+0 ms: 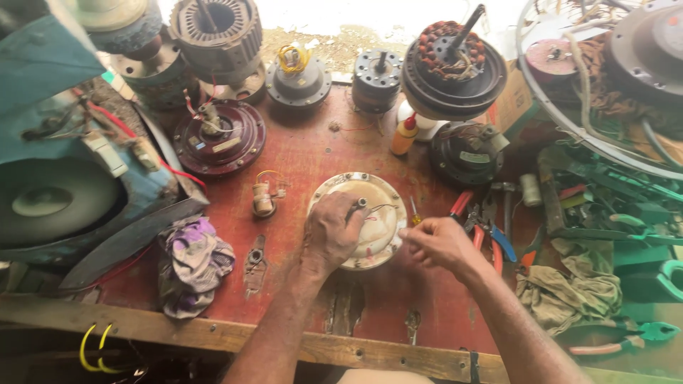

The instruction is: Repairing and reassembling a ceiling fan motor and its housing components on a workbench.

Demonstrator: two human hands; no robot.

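A view from above shows a person's two bare forearms reaching onto a worn red workbench crowded with fan motor parts. In the middle lies a round, cream-coloured motor housing, flat on the bench with its short metal shaft pointing up. The left hand rests on top of the housing, fingers curled around the base of the shaft, apparently to keep the housing from turning or sliding. The right hand sits just beside the housing's right edge, thumb and fingertips pressed together in a pinch on something very small (too small to identify; it may be the end of a thin wire that runs from the shaft area). Just beyond that hand, red-handled pliers and blue-handled pliers lie within easy reach. To the left of the housing sits a small capacitor-like part with yellow wire, and further left a crumpled purple rag. A dark maroon motor cover lies toward the back left, near a stator with yellow wire. A small yellow squeeze bottle with a red cap stands behind the housing, beside a large black motor with exposed copper windings. An olive cloth is bunched at the right.
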